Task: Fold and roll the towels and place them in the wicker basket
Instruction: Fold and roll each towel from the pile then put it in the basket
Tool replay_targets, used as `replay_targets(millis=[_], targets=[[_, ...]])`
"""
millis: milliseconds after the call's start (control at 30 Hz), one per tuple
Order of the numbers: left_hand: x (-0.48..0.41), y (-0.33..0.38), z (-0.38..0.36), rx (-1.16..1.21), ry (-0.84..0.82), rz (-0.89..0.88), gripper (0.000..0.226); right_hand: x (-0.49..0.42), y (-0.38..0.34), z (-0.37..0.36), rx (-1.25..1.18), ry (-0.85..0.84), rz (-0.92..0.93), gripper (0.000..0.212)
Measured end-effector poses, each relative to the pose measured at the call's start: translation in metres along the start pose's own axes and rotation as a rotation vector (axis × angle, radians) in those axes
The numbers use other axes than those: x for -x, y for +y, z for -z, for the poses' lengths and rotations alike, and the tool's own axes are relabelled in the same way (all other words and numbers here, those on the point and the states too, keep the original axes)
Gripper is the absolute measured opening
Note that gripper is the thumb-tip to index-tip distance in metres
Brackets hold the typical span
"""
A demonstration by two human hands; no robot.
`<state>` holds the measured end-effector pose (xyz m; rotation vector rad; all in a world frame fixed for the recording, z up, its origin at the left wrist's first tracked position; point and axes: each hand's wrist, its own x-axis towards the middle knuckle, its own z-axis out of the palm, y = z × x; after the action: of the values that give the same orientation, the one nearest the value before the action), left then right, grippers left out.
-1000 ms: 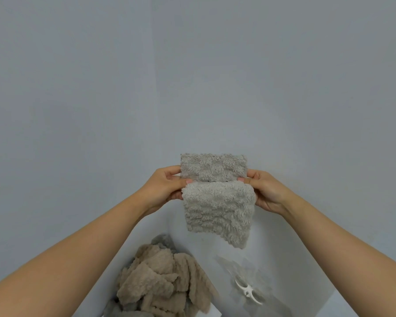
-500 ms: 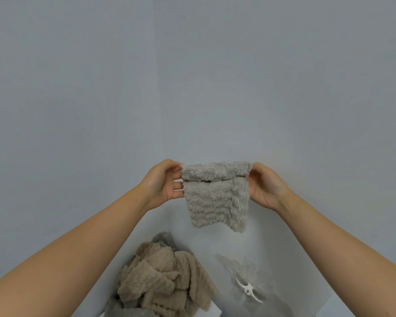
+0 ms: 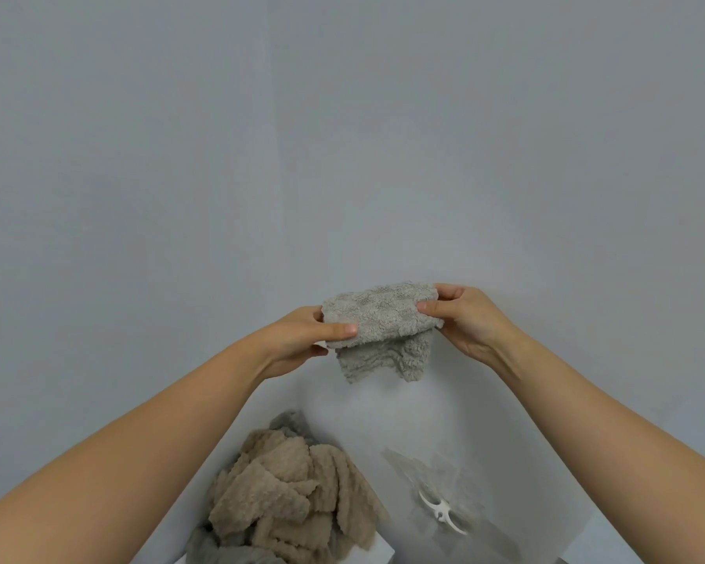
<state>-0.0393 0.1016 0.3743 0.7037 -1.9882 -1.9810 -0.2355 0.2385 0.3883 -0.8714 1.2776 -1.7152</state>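
I hold a small grey fluffy towel (image 3: 379, 319) up in the air in front of a plain grey wall. My left hand (image 3: 302, 339) pinches its left end, thumb on the front. My right hand (image 3: 460, 315) pinches its right end. The upper part of the towel is rolled over into a thick band, and a short flap (image 3: 383, 362) hangs below it. A heap of beige and grey towels (image 3: 285, 494) lies below at the bottom centre. No wicker basket is in view.
A white three-armed plastic piece (image 3: 440, 512) lies on crumpled clear wrap (image 3: 436, 470) on the pale surface, to the right of the heap. The grey wall fills the upper view.
The rolled band at the top of the towel has grown thicker and the hanging flap shorter. Both hands have turned the towel further and tilted it, right end higher.
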Motion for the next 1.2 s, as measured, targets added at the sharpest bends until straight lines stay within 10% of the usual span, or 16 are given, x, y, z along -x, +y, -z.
replay_targets(millis=[333, 533, 833, 1033, 1200], targets=[[0.0, 0.005, -0.009, 0.152, -0.005, -0.15, 0.026, 0.004, -0.007, 0.001, -0.033, -0.111, -0.09, 0.036], [0.0, 0.003, -0.005, 0.073, 0.051, -0.128, 0.033, 0.011, 0.006, 0.007, -0.072, -0.317, -0.307, 0.062], [0.002, -0.002, -0.003, 0.025, 0.076, -0.163, 0.041, 0.013, 0.005, 0.01, 0.103, -0.23, -0.285, 0.036], [0.003, 0.001, -0.001, 0.071, 0.044, -0.178, 0.047, 0.012, 0.004, 0.019, 0.04, -0.309, -0.256, 0.084], [0.001, 0.0, -0.003, 0.154, 0.034, -0.168, 0.035, 0.011, 0.006, 0.023, 0.012, -0.298, -0.207, 0.083]])
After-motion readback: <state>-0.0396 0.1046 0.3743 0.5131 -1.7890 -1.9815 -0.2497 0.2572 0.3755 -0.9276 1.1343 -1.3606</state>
